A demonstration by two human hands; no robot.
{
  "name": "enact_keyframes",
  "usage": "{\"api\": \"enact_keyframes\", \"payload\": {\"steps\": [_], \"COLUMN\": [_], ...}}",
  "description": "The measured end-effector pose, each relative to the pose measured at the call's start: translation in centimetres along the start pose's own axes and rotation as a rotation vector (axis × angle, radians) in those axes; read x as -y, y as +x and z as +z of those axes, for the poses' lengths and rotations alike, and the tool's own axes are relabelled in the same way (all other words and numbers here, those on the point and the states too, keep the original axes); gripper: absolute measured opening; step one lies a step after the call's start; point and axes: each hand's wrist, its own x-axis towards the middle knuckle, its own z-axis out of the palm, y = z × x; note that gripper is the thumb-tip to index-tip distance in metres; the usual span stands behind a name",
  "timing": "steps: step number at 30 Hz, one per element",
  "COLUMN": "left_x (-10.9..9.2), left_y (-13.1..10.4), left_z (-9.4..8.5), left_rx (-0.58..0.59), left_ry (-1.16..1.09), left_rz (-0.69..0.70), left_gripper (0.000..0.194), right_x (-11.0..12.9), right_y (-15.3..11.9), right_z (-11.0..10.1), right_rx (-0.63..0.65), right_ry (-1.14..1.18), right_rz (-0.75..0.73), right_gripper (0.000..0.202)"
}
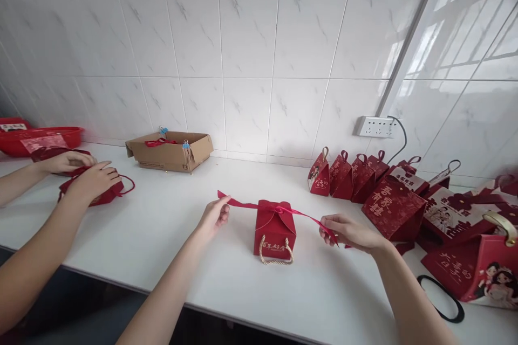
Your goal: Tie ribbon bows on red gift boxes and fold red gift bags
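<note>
A red gift box (pixel 275 232) with gold lettering stands upright on the white table in front of me, its gold rope handle (pixel 276 262) hanging down the near side. Across its folded top lies a red ribbon (pixel 297 212), crossed or knotted in the middle. My left hand (pixel 216 216) pinches one ribbon end, left of the box. On the other side, my right hand (pixel 343 230) grips the opposite end between thumb and fingers. Both ends are stretched outward, and neither hand touches the box.
At left, another person's hands (pixel 95 180) work on a red box (pixel 106 195). A cardboard box (pixel 162 157) with red ribbon inside and a red basin (pixel 73 135) stand by the wall. Several red gift boxes (pixel 394 207) crowd the right, near a black ring (pixel 441 297) and a power strip (pixel 377 127).
</note>
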Motion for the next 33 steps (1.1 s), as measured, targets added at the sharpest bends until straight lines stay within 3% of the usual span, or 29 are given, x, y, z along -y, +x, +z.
{"api": "enact_keyframes", "payload": {"steps": [4,13,22,33], "left_x": [0.5,0.7,0.9,0.8], "left_y": [0.3,0.5,0.7,0.6], "left_z": [-0.5,-1.2,-2.0,-2.1], "left_rx": [-0.017,0.088,0.071,0.035], "left_ry": [-0.089,-0.233,-0.399,-0.509], "left_rz": [-0.015,-0.082,-0.106,-0.102], "left_gripper": [0.030,0.024,0.022,0.020], "right_x": [-1.7,-3.5,-4.1,-4.5], "right_y": [0.7,0.8,0.8,0.6], "right_z": [-0.1,-0.7,-1.3,-2.1], "right_rx": [-0.028,0.014,0.029,-0.042], "right_ry": [0.194,0.365,0.463,0.505], "right_rz": [-0.052,-0.118,-0.108,-0.116], "right_gripper": [0.046,0.056,0.050,0.047]}}
